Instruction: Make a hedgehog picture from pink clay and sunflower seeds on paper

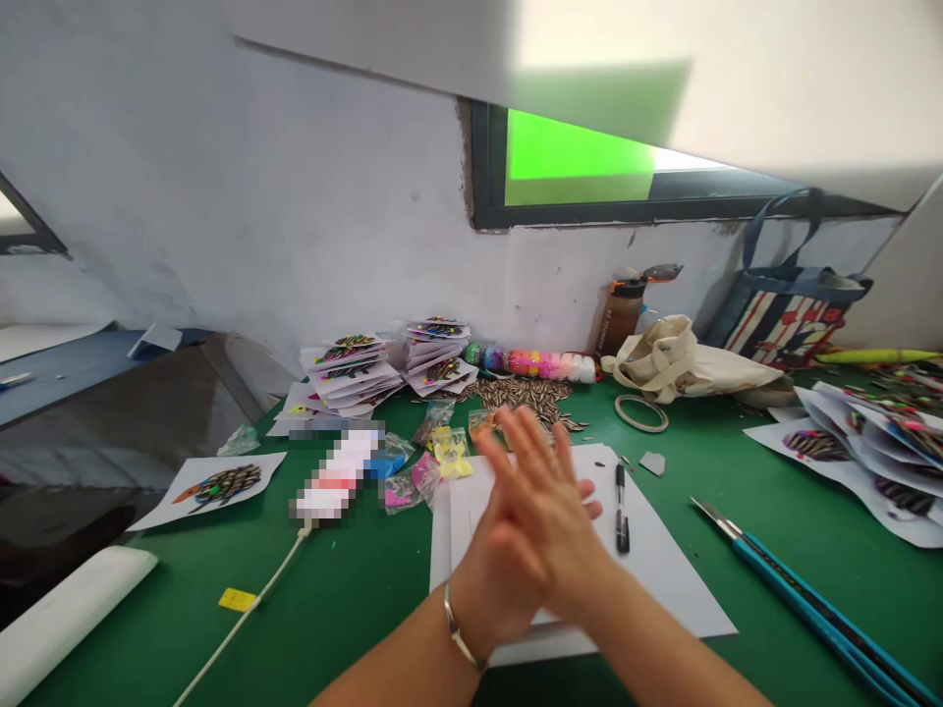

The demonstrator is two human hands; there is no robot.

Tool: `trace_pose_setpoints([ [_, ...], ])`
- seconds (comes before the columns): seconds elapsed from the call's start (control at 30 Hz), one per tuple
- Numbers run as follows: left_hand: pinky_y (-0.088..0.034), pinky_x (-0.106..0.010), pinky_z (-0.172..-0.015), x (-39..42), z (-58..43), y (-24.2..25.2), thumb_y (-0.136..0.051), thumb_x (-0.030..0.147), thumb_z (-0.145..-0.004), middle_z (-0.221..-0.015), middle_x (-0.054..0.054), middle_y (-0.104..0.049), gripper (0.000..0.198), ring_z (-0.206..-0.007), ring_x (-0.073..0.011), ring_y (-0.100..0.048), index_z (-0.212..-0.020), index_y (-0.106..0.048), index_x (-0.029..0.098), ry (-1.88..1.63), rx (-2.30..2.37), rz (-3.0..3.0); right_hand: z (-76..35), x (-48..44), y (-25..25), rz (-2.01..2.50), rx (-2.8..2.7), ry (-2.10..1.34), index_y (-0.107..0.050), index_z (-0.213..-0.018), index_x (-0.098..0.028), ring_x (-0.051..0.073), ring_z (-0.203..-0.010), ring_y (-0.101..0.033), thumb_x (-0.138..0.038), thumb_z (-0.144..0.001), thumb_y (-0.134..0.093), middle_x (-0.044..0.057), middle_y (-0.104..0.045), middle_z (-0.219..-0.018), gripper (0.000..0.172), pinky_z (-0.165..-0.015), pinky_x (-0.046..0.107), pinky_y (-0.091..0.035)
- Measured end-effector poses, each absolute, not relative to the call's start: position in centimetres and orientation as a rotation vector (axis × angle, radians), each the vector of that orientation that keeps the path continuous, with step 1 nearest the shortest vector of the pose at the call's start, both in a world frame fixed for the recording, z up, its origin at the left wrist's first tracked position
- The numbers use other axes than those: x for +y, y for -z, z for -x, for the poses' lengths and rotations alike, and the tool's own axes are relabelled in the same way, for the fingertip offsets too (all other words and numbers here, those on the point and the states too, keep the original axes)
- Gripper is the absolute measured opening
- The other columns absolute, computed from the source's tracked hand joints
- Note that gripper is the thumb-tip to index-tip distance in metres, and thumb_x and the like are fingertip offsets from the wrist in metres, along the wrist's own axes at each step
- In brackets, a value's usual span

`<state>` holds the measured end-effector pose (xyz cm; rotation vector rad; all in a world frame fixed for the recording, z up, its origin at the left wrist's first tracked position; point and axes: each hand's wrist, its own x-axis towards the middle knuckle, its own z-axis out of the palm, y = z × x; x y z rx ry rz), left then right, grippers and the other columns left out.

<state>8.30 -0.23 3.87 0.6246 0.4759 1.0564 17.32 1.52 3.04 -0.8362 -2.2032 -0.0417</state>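
Edges: the white paper [663,570] lies flat in the middle of the green table [737,491]; its near right corner points toward the blue-handled knife [810,599], which lies apart from it.
Open room: bare green between paper and knife, and left of the paper up to the white cable [250,599].
Surface: a black pen [621,506] rests on the paper's right part; small bags of beads [423,471] sit just beyond its left edge; stacks of cards [360,373] and a cloth bag [678,363] stand along the white wall [295,216].
Left hand [501,579]: fingers straight and spread, palm pressed to the right hand, holding nothing; a bangle on the wrist.
Right hand [545,501]: open flat against the left, above the paper, blurred, holding nothing.
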Motion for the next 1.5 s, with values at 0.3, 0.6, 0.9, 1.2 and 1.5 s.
trace_pose_setpoints([
  [0.3,-0.039,-0.038,-0.100,0.6,-7.9,-3.5,-0.062,0.029,-0.083,-0.105,-0.009,-0.066,0.028,-0.103,-0.0206,-0.059,-0.108,-0.064,0.016,-1.094,0.617,-0.590,-19.9,6.8,-0.7,1.403,-1.900,0.010,-0.039,-0.140,-0.027,0.030,-0.139,-0.018,-0.042,-0.094,-0.033,0.008,-0.031,-0.149,0.048,-0.108,0.061,-0.009],
  [0.6,-0.049,-0.034,-0.090,1.5,-6.5,-3.8,-0.063,0.031,-0.084,-0.098,-0.007,-0.068,0.033,-0.088,-0.0147,-0.065,-0.113,-0.057,0.018,-1.135,0.755,-0.595,-21.2,4.9,-4.0,1.038,-1.873,-0.970,-0.069,-0.099,-0.025,0.019,-0.088,-0.059,-0.034,-0.081,-0.061,0.003,-0.067,-0.093,0.022,-0.080,0.034,-0.046],
  [0.9,-0.048,-0.035,-0.087,2.3,-5.7,-3.4,-0.069,0.035,-0.078,-0.095,-0.007,-0.067,0.031,-0.085,-0.0166,-0.063,-0.102,-0.065,0.016,-1.072,0.797,-0.742,-20.6,4.5,-3.9,0.974,-1.859,-0.777,-0.065,-0.096,-0.024,0.017,-0.097,-0.055,-0.011,-0.075,-0.055,0.001,-0.062,-0.098,0.026,-0.088,0.034,-0.043],
  [1.2,-0.046,-0.030,-0.074,2.8,-5.2,-3.2,-0.075,0.036,-0.070,-0.082,-0.006,-0.068,0.029,-0.076,-0.0158,-0.060,-0.089,-0.068,0.015,-1.144,1.028,-1.015,-21.4,5.4,-3.5,1.135,-1.726,-1.194,-0.064,-0.094,-0.018,0.016,-0.075,-0.059,-0.044,-0.082,-0.057,0.004,-0.065,-0.083,0.030,-0.067,0.030,-0.047],
  [1.5,-0.045,-0.033,-0.079,2.8,-4.8,-4.0,-0.074,0.037,-0.071,-0.086,-0.006,-0.067,0.036,-0.081,-0.0173,-0.061,-0.100,-0.066,0.017,-1.044,0.959,-0.979,-21.2,5.4,-3.4,1.025,-1.585,-1.363,-0.062,-0.072,-0.016,0.012,-0.062,-0.054,-0.035,-0.079,-0.059,0.001,-0.062,-0.068,0.021,-0.060,0.025,-0.043],
])
